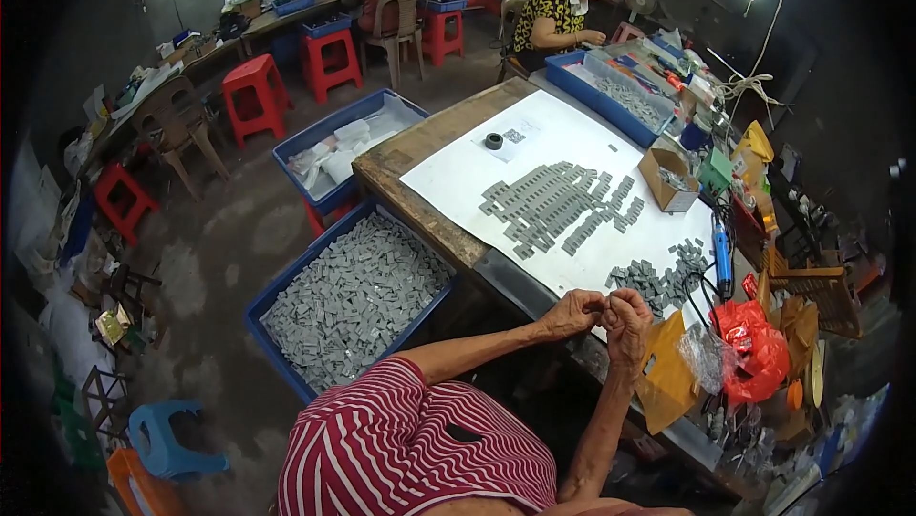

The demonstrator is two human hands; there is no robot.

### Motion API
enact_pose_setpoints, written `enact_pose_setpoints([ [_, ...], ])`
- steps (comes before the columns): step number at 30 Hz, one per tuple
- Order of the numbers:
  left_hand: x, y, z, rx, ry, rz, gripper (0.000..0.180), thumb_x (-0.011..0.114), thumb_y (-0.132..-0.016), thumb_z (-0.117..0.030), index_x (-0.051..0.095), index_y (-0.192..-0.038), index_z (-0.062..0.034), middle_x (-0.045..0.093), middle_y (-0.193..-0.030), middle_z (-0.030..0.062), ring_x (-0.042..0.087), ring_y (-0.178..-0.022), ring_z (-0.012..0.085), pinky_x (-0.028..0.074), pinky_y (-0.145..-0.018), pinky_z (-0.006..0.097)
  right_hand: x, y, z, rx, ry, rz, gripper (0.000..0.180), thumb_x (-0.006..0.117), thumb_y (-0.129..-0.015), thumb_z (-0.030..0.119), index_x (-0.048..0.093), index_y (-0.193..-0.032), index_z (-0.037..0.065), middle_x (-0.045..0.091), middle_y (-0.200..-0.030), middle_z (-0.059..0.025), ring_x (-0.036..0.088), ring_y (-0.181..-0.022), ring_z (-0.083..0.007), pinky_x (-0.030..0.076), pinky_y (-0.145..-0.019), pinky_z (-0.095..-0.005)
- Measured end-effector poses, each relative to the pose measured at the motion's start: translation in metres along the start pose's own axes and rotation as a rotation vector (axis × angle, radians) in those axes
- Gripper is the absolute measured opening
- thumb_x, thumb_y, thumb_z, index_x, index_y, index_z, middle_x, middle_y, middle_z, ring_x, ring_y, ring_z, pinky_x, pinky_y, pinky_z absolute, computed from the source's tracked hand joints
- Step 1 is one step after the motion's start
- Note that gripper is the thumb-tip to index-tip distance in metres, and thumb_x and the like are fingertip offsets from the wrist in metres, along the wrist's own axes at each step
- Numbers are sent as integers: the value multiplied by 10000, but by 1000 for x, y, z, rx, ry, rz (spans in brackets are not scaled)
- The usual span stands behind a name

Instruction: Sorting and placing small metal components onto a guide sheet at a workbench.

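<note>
My left hand (571,315) and my right hand (627,327) meet at the near edge of the worktable, fingertips pinched together. Whatever they hold is too small or hidden to make out. Just beyond them a loose pile of small dark grey rectangular pieces (658,282) lies on a white sheet (444,172). Farther off, many similar grey pieces (553,196) are laid flat in close, slanting rows. To my left a blue crate (256,311) is filled with grey pieces (353,296).
A small cardboard box (668,193), a black tape roll (493,141) and a blue-handled tool (722,258) are on the table. Red plastic bag (754,349) and yellow envelope (668,378) crowd the right edge. Another person (549,24) sits across; red stools (256,96) stand left.
</note>
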State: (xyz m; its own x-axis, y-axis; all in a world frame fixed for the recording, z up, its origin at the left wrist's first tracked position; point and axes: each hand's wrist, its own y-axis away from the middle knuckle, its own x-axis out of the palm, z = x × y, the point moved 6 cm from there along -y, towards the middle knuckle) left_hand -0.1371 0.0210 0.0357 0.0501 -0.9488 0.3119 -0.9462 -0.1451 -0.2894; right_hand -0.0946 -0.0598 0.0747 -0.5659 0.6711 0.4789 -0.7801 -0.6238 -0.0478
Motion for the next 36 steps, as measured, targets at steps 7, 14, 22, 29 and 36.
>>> enact_pose_setpoints([
  [7, -5, 0, 4, -25, 1, -27, 29, 518, -768, 21, 519, -778, -6, 551, -694, -16, 493, -661, 44, 406, -563, 210, -2, -3, -7, 17, 2, 15, 44, 554, -764, -10, 532, -798, -28, 504, -659, -25, 443, -510, -84, 353, -461, -195],
  [14, -6, 1, 0, -31, -42, -41, 15, 517, -795, -15, 525, -789, -5, 548, -677, -22, 480, -613, 39, 394, -540, 198, -1, 2, -6, 24, 42, -50, 36, 554, -768, 1, 530, -785, -19, 504, -625, -29, 443, -484, -85, 347, -440, -188],
  [22, -7, 0, 7, -134, -90, -8, 115, 503, -815, -50, 540, -904, 11, 564, -770, -6, 516, -710, 41, 435, -614, 193, -7, 8, -2, -25, 82, -63, 79, 564, -776, 15, 530, -844, -6, 524, -655, -46, 449, -494, -81, 337, -433, -176],
  [29, -8, -1, 18, -131, -67, -11, 128, 504, -811, -45, 542, -916, 18, 567, -773, -2, 522, -719, 47, 445, -637, 200, -9, 7, -4, -25, 67, -76, 77, 568, -782, 24, 529, -840, -7, 516, -640, -31, 444, -491, -75, 333, -427, -175],
  [36, -9, 0, 18, -119, -49, -2, 140, 497, -812, -41, 544, -930, 19, 575, -777, 7, 532, -718, 58, 450, -646, 204, -12, 7, -5, -25, 47, -86, 74, 568, -781, 27, 530, -832, -11, 522, -642, -33, 455, -485, -77, 353, -422, -177],
])
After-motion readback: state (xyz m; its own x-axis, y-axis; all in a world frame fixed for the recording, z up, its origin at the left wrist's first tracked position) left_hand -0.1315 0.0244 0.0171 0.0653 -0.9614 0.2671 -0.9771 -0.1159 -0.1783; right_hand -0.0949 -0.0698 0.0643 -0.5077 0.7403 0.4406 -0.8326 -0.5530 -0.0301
